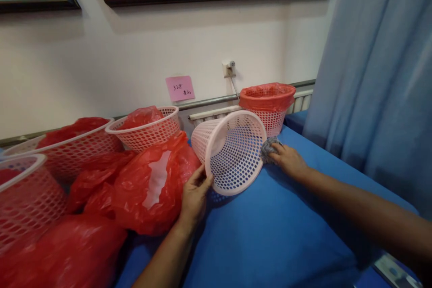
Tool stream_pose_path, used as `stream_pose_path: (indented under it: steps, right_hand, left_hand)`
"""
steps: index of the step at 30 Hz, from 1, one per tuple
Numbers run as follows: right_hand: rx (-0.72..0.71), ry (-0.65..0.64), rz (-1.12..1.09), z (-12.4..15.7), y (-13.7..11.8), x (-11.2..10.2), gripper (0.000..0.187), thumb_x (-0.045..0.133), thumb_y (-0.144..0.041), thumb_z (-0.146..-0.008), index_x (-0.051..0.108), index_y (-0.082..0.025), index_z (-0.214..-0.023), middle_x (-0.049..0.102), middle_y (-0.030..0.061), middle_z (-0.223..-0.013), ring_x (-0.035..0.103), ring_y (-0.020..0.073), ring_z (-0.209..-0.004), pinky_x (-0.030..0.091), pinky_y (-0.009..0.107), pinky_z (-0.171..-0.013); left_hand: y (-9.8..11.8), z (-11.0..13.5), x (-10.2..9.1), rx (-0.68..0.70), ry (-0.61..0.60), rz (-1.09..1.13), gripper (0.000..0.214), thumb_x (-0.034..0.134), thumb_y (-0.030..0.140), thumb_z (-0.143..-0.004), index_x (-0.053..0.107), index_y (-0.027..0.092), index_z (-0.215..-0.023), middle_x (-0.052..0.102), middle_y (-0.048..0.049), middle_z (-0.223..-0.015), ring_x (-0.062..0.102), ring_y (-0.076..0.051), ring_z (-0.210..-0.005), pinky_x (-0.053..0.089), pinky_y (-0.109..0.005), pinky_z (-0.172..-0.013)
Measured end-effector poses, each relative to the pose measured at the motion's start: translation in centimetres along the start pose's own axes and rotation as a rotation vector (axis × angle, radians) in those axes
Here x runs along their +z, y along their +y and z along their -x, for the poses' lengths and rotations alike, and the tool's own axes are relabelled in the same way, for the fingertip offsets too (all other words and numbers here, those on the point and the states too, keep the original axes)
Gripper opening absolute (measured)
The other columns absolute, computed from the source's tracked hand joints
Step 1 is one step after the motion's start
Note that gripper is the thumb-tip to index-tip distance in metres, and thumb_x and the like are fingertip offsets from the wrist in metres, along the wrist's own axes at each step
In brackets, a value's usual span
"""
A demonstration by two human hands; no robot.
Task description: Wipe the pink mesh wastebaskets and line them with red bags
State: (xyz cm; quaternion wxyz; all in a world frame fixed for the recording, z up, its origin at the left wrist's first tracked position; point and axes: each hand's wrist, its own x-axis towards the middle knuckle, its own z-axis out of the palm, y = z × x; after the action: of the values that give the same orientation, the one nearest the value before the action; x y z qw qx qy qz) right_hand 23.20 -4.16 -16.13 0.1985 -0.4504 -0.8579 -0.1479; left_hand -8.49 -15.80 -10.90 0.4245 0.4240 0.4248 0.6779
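Note:
A pale pink plastic waste basket with a holed wall is tipped on its side, its mouth toward me. My left hand is closed on the lower left of its rim, thumb on the outside edge. A crumpled grey cloth is bunched in my right hand, at the right side of the rim. Part of the cloth is hidden by my fingers. Just left of the basket lies a filled red plastic bag with a whitish patch on it.
Several more baskets with red bags, such as a wide pink one, crowd the left. Behind stands a red-lined basket near the wall radiator. Blue sheeting covers the surface. A blue curtain hangs at right; a pink note is on the wall.

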Motion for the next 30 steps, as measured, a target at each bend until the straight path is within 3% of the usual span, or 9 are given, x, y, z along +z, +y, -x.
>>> stream_pose_path:
  steps: [4,7,11,14,17,19,22,25,30]
  right_hand:
    - [0.332,0.202,-0.319,-4.7,1.4,-2.5,0.048,0.059,-0.008,-0.079,0.071,-0.021,-0.124,0.053,0.0152,-0.145,0.059,0.0306,-0.122,0.05,0.044,-0.102]
    - [0.591,0.326,-0.565,-9.3,1.7,-4.1,0.051,0.058,-0.009,-0.075,0.071,-0.019,-0.123,0.061,0.0143,-0.137,0.062,0.0304,-0.12,0.049,0.046,-0.106]
    - [0.616,0.311,-0.68,-14.0,1.1,-6.0,0.047,0.056,-0.012,-0.075,0.072,-0.018,-0.119,0.075,0.007,-0.108,0.07,0.024,-0.099,0.056,0.041,-0.094]
    - [0.419,0.356,-0.731,-15.3,-1.3,-8.6,0.047,0.058,-0.013,-0.076,0.072,-0.022,-0.12,0.074,0.0041,-0.117,0.068,0.0214,-0.107,0.054,0.037,-0.1]
    - [-0.101,0.374,-0.691,-15.0,-6.2,-11.9,0.049,0.062,-0.01,-0.073,0.072,-0.024,-0.119,0.066,0.0059,-0.131,0.062,0.0233,-0.121,0.049,0.04,-0.107]
    - [-0.44,0.263,-0.619,-14.5,-9.9,-13.5,0.049,0.064,-0.011,-0.074,0.072,-0.025,-0.12,0.064,0.0065,-0.133,0.062,0.0241,-0.121,0.05,0.04,-0.105]
    - [-0.574,0.141,-0.526,-14.0,-13.5,-13.9,0.044,0.068,-0.017,-0.075,0.072,-0.023,-0.119,0.066,0.0096,-0.127,0.065,0.0275,-0.112,0.054,0.044,-0.097]
    - [-0.303,0.225,-0.656,-14.4,-12.2,-12.4,0.048,0.063,-0.014,-0.077,0.069,-0.023,-0.125,0.07,0.0077,-0.123,0.066,0.0249,-0.111,0.054,0.042,-0.099]
    - [0.402,0.462,-0.762,-14.5,-3.8,-8.2,0.052,0.057,-0.014,-0.08,0.064,-0.022,-0.131,0.071,0.0055,-0.125,0.066,0.0227,-0.113,0.051,0.039,-0.104]
  left_hand:
    - [-1.0,0.0,-0.5,0.024,-0.025,-0.115,0.054,0.089,0.04,-0.071,0.077,0.022,-0.12,0.076,-0.0091,-0.126,0.069,-0.027,-0.116,0.05,-0.045,-0.111]
    - [-1.4,-0.5,-1.1,0.068,-0.03,-0.193,0.049,0.087,0.04,-0.074,0.078,0.023,-0.119,0.075,-0.0085,-0.126,0.069,-0.027,-0.117,0.049,-0.045,-0.111]
    - [-1.6,-1.0,-1.8,0.105,-0.062,-0.25,0.042,0.084,0.04,-0.076,0.079,0.022,-0.115,0.076,-0.0085,-0.122,0.068,-0.027,-0.114,0.05,-0.043,-0.108]
    - [-1.7,-1.2,-2.0,0.141,-0.088,-0.312,0.039,0.081,0.041,-0.078,0.08,0.021,-0.112,0.077,-0.0086,-0.115,0.069,-0.025,-0.107,0.053,-0.04,-0.1]
    - [-1.4,-1.3,-1.9,0.187,-0.083,-0.379,0.037,0.08,0.042,-0.078,0.081,0.02,-0.108,0.077,-0.0081,-0.108,0.069,-0.025,-0.1,0.055,-0.036,-0.093]
    - [-1.2,-1.3,-1.9,0.204,-0.075,-0.402,0.037,0.08,0.043,-0.078,0.08,0.019,-0.106,0.078,-0.0078,-0.105,0.069,-0.025,-0.099,0.055,-0.036,-0.092]
    - [-1.1,-1.4,-2.0,0.207,-0.075,-0.404,0.037,0.079,0.045,-0.079,0.079,0.018,-0.105,0.078,-0.0073,-0.103,0.07,-0.026,-0.098,0.055,-0.037,-0.093]
    - [-1.3,-1.4,-2.1,0.205,-0.068,-0.397,0.038,0.078,0.044,-0.079,0.079,0.019,-0.108,0.078,-0.0074,-0.106,0.07,-0.025,-0.1,0.055,-0.038,-0.094]
    - [-1.7,-1.2,-2.4,0.187,-0.061,-0.383,0.042,0.077,0.042,-0.08,0.078,0.02,-0.116,0.076,-0.0087,-0.117,0.069,-0.025,-0.108,0.053,-0.04,-0.1]
